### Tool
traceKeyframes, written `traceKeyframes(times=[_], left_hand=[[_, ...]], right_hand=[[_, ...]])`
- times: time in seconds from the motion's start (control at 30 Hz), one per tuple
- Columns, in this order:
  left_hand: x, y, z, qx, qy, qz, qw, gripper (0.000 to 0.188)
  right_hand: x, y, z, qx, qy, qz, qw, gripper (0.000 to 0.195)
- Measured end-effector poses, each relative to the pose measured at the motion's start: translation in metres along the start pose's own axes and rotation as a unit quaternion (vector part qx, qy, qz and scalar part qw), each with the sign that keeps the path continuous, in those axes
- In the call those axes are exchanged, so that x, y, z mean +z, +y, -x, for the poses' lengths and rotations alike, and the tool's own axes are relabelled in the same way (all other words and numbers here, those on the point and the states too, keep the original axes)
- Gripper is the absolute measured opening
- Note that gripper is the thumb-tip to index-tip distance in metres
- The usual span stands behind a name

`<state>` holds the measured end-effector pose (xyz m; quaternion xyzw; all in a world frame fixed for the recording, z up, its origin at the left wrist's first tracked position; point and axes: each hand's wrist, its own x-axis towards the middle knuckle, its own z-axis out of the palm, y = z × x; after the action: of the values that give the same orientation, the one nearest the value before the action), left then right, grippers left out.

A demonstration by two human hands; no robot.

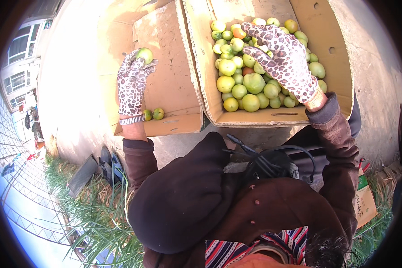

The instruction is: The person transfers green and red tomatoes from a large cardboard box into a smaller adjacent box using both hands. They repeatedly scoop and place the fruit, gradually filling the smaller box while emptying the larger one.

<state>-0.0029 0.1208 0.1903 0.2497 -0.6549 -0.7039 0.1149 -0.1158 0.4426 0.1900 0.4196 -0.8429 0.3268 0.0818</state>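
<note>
My left hand [134, 80], in a leopard-print glove, holds a green tomato [144, 55] between thumb and fingers above the left cardboard box [169, 70]. Two small greenish tomatoes [158, 114] lie in that box's near corner, beside my wrist. My right hand [281, 60], gloved alike, is over the right cardboard box [331, 77], which holds a layer of mostly green tomatoes [254, 83] with a few reddish ones. Its thumb and fingers are spread above the tomatoes; no tomato shows clearly between them. The tomatoes under the palm are hidden.
The two boxes stand side by side on concrete ground [375, 67]. Black cables [264, 164] lie at my lap. Dark shoes [105, 160] and a grey slab-like object [83, 176] rest by the grass at left. A paper bag [365, 204] bearing writing stands at right.
</note>
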Motion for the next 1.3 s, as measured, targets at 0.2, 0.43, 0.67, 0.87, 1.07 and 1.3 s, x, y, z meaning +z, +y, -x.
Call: traceKeyframes(times=[0.2, 0.43, 0.67, 0.87, 1.07, 1.3], left_hand=[[0.109, 0.006, 0.057, 0.1, -0.073, -0.181, 0.976, 0.032], [0.13, -0.014, 0.063, 0.099, -0.111, -0.08, 0.986, 0.028], [0.107, -0.037, 0.041, 0.183, -0.039, -0.014, 0.982, 0.034], [0.119, -0.045, 0.044, 0.16, -0.091, 0.031, 0.982, 0.031], [0.122, -0.033, 0.052, 0.155, -0.045, -0.04, 0.986, 0.028], [0.087, -0.011, 0.037, 0.218, 0.014, -0.069, 0.974, 0.028]], right_hand=[[0.007, -0.031, 0.007, -0.143, -0.024, 0.029, 0.989, 0.044], [0.011, -0.026, 0.007, -0.168, 0.066, 0.015, 0.983, 0.034], [-0.072, 0.032, 0.018, 0.215, -0.026, -0.223, 0.95, 0.035], [-0.089, 0.075, 0.093, 0.249, -0.332, 0.004, 0.91, 0.037], [-0.061, 0.079, 0.099, 0.197, -0.385, 0.054, 0.9, 0.034], [-0.045, 0.077, 0.089, 0.131, -0.463, 0.215, 0.85, 0.042]])
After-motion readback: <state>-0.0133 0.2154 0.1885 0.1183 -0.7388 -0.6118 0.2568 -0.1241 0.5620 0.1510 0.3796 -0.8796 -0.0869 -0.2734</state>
